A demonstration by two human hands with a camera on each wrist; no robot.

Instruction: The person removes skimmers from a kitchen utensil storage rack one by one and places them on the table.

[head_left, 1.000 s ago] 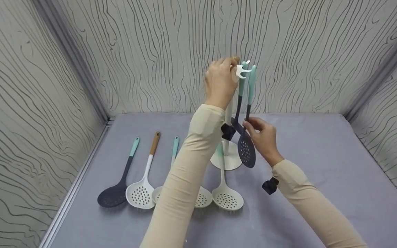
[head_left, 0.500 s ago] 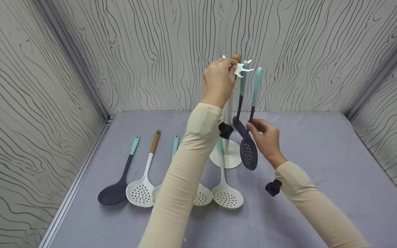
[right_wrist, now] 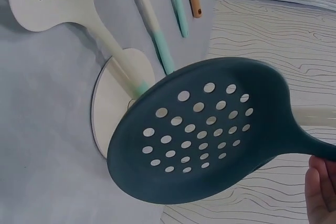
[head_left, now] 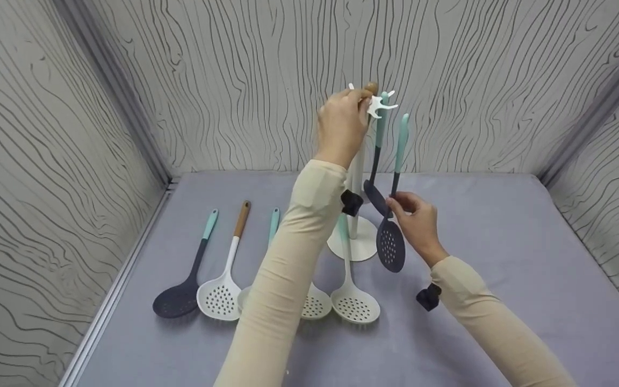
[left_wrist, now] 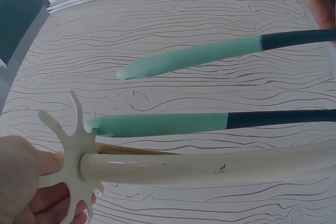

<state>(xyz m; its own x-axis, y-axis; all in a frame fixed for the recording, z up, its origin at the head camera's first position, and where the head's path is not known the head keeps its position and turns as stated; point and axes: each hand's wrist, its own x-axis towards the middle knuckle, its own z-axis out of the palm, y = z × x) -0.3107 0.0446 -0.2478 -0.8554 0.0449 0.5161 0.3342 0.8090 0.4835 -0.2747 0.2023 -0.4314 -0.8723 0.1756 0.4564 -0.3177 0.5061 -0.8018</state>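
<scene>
At the top of a white utensil stand (head_left: 358, 161), my left hand (head_left: 342, 126) grips the pronged hook ring (left_wrist: 73, 145), below a wooden knob (head_left: 372, 87). A dark utensil with a mint handle (head_left: 380, 129) hangs from one prong, its head (head_left: 376, 196) beside the pole. My right hand (head_left: 418, 223) pinches the neck of a dark skimmer (right_wrist: 270, 103) with a mint handle (left_wrist: 189, 60). The skimmer is upright, head down, and its handle end stands apart from the prongs in the left wrist view. Its perforated head overlaps the stand's base in the right wrist view.
Several skimmers lie in a row on the grey cloth: a dark one (head_left: 175, 302), a white one with a wooden handle (head_left: 242, 219), and a pale one (head_left: 355, 310) before the round base (head_left: 364, 248). My left sleeve (head_left: 282, 279) hides others partly. Patterned panels (head_left: 449, 80) enclose the table.
The skimmer in my right hand has moved right and down, its handle end now farther from the hook ring. My left hand stays at the ring; the hanging utensil keeps its place.
</scene>
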